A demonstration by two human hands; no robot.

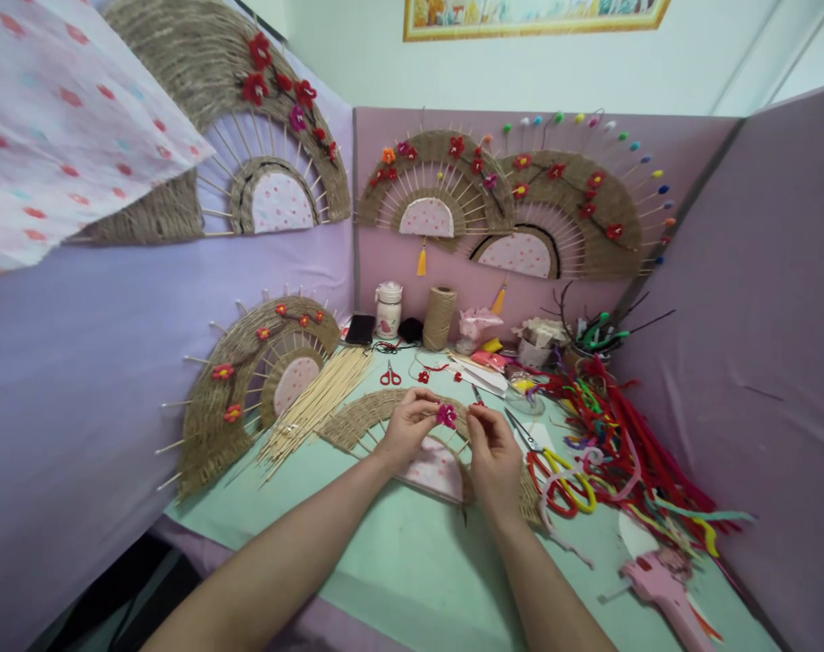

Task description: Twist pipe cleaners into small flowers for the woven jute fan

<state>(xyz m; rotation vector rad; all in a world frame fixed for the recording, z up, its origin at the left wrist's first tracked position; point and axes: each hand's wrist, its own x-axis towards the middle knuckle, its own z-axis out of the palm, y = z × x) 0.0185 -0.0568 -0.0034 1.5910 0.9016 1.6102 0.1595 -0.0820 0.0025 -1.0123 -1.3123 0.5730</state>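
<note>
My left hand (pixel 407 426) and my right hand (pixel 492 448) meet over a half-woven jute fan (pixel 358 418) that lies flat on the green table (pixel 398 552). Between their fingertips is a small magenta pipe-cleaner flower (pixel 445 415). The left fingers pinch its left side. The right fingers are pinched together close to its right side, and what they hold is too small to make out. A pink dotted half-circle (pixel 434 471) at the fan's centre shows under my wrists.
Bamboo skewers (pixel 317 403) lie left of the fan. Small red scissors (pixel 389 374), red-and-yellow scissors (pixel 554 471), a heap of pipe cleaners (pixel 629 444) and a pink glue gun (pixel 660 580) are about. A twine spool (pixel 439 317) stands at the back. Finished fans hang on purple walls.
</note>
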